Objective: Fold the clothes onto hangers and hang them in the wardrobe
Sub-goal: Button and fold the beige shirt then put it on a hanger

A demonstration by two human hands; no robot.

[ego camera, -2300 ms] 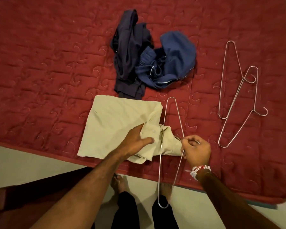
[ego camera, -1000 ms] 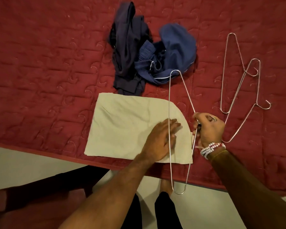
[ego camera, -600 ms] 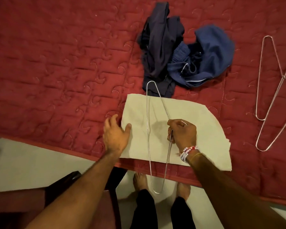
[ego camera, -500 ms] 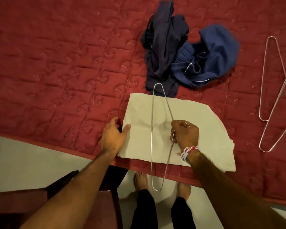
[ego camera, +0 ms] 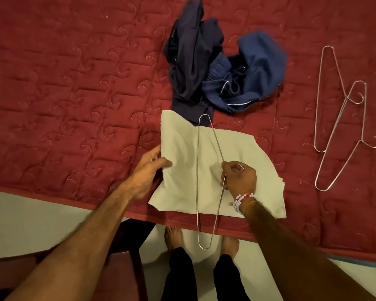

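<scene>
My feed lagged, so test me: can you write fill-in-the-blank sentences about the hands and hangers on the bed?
An edge of the beige cloth is pinched by the ____.
The right hand grips a wire ____ lying across that cloth.
____ spare hangers lie on the red quilt.
Missing: left hand; hanger; two.
</scene>
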